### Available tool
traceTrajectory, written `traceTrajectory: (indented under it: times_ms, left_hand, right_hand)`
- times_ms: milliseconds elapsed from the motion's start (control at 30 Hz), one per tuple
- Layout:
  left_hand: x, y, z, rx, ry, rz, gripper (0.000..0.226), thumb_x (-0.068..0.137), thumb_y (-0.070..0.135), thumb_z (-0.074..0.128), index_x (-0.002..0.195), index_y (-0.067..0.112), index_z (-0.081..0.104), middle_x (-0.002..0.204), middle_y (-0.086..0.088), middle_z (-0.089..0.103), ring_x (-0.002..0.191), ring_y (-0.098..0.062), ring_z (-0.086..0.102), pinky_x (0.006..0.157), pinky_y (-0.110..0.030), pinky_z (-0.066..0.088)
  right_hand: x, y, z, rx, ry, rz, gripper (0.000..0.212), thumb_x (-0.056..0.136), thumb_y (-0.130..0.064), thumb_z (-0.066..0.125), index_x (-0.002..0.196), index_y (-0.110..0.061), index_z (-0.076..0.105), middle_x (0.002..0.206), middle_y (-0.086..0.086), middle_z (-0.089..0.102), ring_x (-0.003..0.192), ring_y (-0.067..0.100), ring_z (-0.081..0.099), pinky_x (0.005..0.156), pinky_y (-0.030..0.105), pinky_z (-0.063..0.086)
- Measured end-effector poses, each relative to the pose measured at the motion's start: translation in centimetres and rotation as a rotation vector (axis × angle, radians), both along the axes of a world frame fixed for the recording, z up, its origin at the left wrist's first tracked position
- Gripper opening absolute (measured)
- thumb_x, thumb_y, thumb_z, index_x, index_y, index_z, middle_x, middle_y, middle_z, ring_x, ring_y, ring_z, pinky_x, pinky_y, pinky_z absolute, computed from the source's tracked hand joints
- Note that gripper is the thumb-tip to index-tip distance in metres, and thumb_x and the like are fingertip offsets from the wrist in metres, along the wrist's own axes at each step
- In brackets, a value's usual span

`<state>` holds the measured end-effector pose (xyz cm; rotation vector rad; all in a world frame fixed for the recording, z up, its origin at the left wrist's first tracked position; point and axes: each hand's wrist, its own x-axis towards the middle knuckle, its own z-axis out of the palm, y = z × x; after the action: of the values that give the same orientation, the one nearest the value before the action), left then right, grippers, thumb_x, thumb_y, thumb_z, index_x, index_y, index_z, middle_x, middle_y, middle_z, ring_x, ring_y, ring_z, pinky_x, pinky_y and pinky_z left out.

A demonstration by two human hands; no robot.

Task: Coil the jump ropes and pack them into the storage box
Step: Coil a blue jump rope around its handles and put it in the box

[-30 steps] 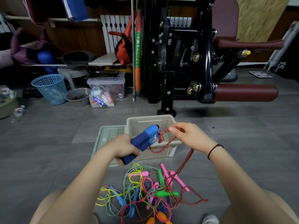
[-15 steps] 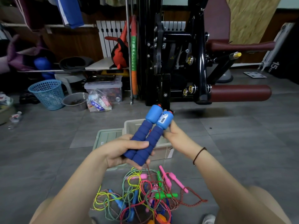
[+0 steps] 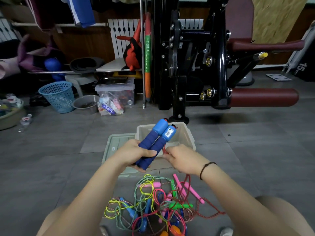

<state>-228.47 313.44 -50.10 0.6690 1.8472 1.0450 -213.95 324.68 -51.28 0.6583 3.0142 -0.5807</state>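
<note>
A person's left hand (image 3: 136,155) grips a jump rope's two blue foam handles (image 3: 156,142), side by side and tilted up in front of the open storage box (image 3: 187,135). The right hand (image 3: 180,159) pinches its red cord (image 3: 164,149) at the box's near wall. The lid (image 3: 115,143) lies flat beside the box's left side. A tangle of coloured jump ropes (image 3: 153,206) lies on the floor in front of the box.

This looks like a home gym that doubles as storage. A black exercise machine (image 3: 219,65) with maroon roller pads (image 3: 262,97) stands on grey floor tiles (image 3: 51,150), beside a radiator (image 3: 124,34), hanging clothes (image 3: 83,12), a blue mesh basket (image 3: 57,96), a clear plastic bin (image 3: 115,87) and tangled jump ropes (image 3: 180,205).
</note>
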Motion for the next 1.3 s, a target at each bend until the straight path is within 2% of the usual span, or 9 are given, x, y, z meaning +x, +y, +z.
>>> traceTrajectory:
  times_ms: [167, 333, 500, 633, 700, 800, 900, 1067, 1300]
  left_hand:
    - [-0.3, 0.9, -1.5, -0.250, 0.706, -0.146, 0.028, 0.075, 0.030, 0.073, 0.064, 0.014, 0.054, 0.061, -0.006, 0.058, 0.055, -0.022, 0.055, 0.045, -0.021, 0.039]
    - [1.7, 1.3, -2.6, -0.279, 1.028, -0.487, 0.028, 0.080, 0.033, 0.068, 0.103, 0.019, 0.063, 0.105, -0.011, 0.066, 0.098, -0.031, 0.062, 0.071, -0.030, 0.045]
    - [3.0, 1.1, -2.5, -0.149, 1.174, -0.676, 0.025, 0.083, 0.032, 0.066, 0.106, 0.027, 0.060, 0.105, -0.006, 0.066, 0.100, -0.029, 0.061, 0.072, -0.030, 0.045]
    - [2.0, 0.6, -1.6, 0.013, 0.993, -0.716, 0.027, 0.077, 0.031, 0.073, 0.101, 0.026, 0.064, 0.096, 0.002, 0.070, 0.092, -0.018, 0.063, 0.073, -0.026, 0.045]
    - [1.4, 0.2, -1.0, 0.097, 0.848, -0.677, 0.027, 0.074, 0.030, 0.077, 0.098, 0.023, 0.067, 0.086, 0.005, 0.070, 0.081, -0.009, 0.061, 0.069, -0.023, 0.043]
    - [1.2, -0.2, -0.1, 0.206, 0.609, -0.492, 0.021, 0.070, 0.023, 0.082, 0.080, 0.024, 0.063, 0.068, 0.007, 0.059, 0.061, -0.002, 0.048, 0.057, -0.018, 0.037]
    - [1.3, -0.3, 0.1, 0.275, 0.255, -0.253, 0.025, 0.065, 0.013, 0.084, 0.076, 0.017, 0.061, 0.066, 0.003, 0.059, 0.056, -0.004, 0.050, 0.054, -0.015, 0.042]
    - [1.0, 0.0, 0.1, 0.368, -0.142, 0.038, 0.015, 0.078, 0.007, 0.072, 0.090, 0.004, 0.064, 0.080, -0.011, 0.069, 0.070, -0.024, 0.066, 0.063, -0.033, 0.056]
    - [-1.3, 1.1, -1.0, 0.323, -0.074, 0.397, 0.012, 0.078, 0.010, 0.073, 0.081, 0.006, 0.063, 0.074, -0.012, 0.064, 0.064, -0.024, 0.059, 0.067, -0.035, 0.051]
  right_hand:
    - [0.6, -0.5, 0.8, 0.008, 0.067, 0.081, 0.034, 0.095, -0.041, 0.047, 0.082, -0.018, 0.067, 0.070, 0.000, 0.061, 0.071, 0.017, 0.057, 0.068, 0.032, 0.046]
    - [2.0, 1.6, 1.9, 0.131, 0.195, -0.049, 0.039, 0.090, -0.052, 0.048, 0.074, -0.021, 0.065, 0.062, -0.003, 0.061, 0.065, 0.012, 0.055, 0.058, 0.029, 0.042]
    - [2.8, 3.1, 1.8, 0.213, 0.014, -0.084, 0.038, 0.086, -0.059, 0.051, 0.062, -0.029, 0.055, 0.055, -0.009, 0.049, 0.060, 0.008, 0.048, 0.056, 0.027, 0.037]
    - [3.3, 4.5, 1.3, -0.111, 0.048, -0.117, 0.026, 0.081, -0.052, 0.063, 0.060, -0.037, 0.061, 0.060, -0.011, 0.059, 0.059, 0.001, 0.051, 0.061, 0.022, 0.043]
    - [3.3, 4.5, 1.6, -0.313, 0.145, -0.180, 0.026, 0.085, -0.039, 0.064, 0.065, -0.022, 0.066, 0.059, -0.009, 0.060, 0.055, -0.001, 0.050, 0.058, 0.019, 0.041]
    - [3.3, 4.3, 1.7, -0.625, 0.246, -0.285, 0.032, 0.097, -0.007, 0.044, 0.068, -0.008, 0.056, 0.055, -0.003, 0.058, 0.045, 0.004, 0.055, 0.045, 0.016, 0.045]
    - [3.5, 3.6, 1.8, -0.790, 0.308, -0.331, 0.024, 0.097, -0.015, 0.045, 0.075, -0.015, 0.054, 0.056, -0.004, 0.041, 0.047, 0.009, 0.036, 0.042, 0.020, 0.032]
    - [3.8, 3.4, 2.1, -0.762, 0.354, -0.239, 0.031, 0.097, -0.033, 0.046, 0.085, -0.012, 0.065, 0.053, -0.006, 0.039, 0.043, 0.009, 0.034, 0.046, 0.024, 0.040]
    - [4.1, 2.3, 3.3, -0.722, 0.236, -0.093, 0.028, 0.099, -0.027, 0.043, 0.093, -0.013, 0.067, 0.055, -0.003, 0.049, 0.041, 0.010, 0.043, 0.048, 0.028, 0.048]
